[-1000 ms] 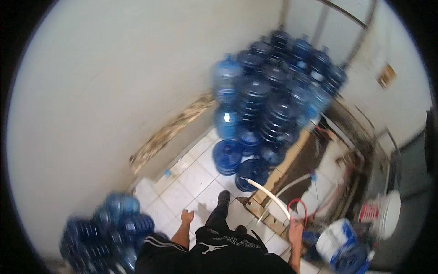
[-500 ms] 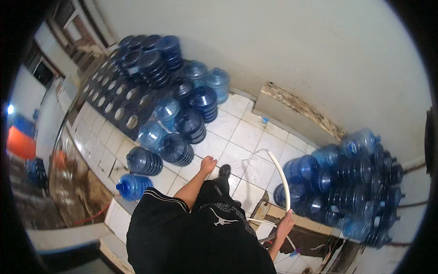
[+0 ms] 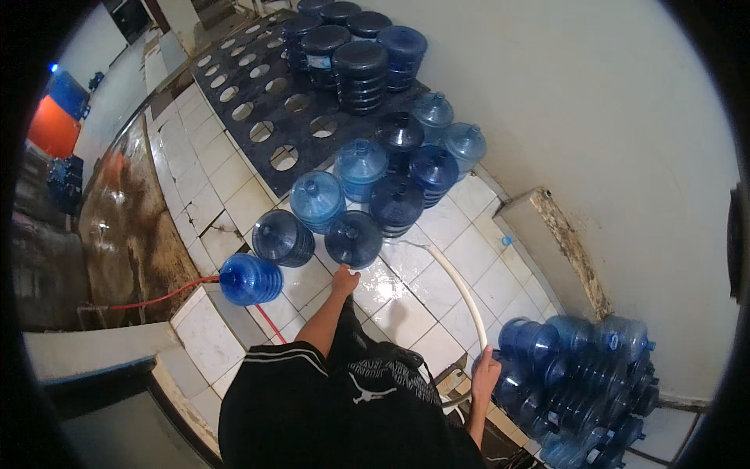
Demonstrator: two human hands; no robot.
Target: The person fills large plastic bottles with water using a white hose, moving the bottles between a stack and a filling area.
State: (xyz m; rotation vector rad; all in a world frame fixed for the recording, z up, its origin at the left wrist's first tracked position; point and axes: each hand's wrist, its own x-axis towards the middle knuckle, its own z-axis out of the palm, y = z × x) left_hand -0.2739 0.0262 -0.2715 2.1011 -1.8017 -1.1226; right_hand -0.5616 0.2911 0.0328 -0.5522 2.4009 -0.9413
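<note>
My right hand (image 3: 484,367) is closed on a pale, curved hose (image 3: 462,285); water comes from its end among the standing jugs. My left hand (image 3: 344,283) has curled fingers just at the near edge of a dark blue jug (image 3: 353,241); whether it touches the jug or holds anything is unclear. Beside that jug stand a smoky blue one (image 3: 283,238), a light blue one (image 3: 316,202) and a bright blue one (image 3: 250,279). The tiles (image 3: 414,313) below are wet.
A dark mat with round holes (image 3: 246,117) carries several jugs. Stacked jugs (image 3: 574,367) lie at right beside a low ledge (image 3: 551,238) along the wall. A red hose (image 3: 156,297), a stained channel (image 3: 109,250) and an orange container (image 3: 53,127) are at left.
My view has swung left from the stacked jugs toward the mat. My left hand has moved forward to the standing jugs; my right still grips the hose, whose end now reaches those jugs.
</note>
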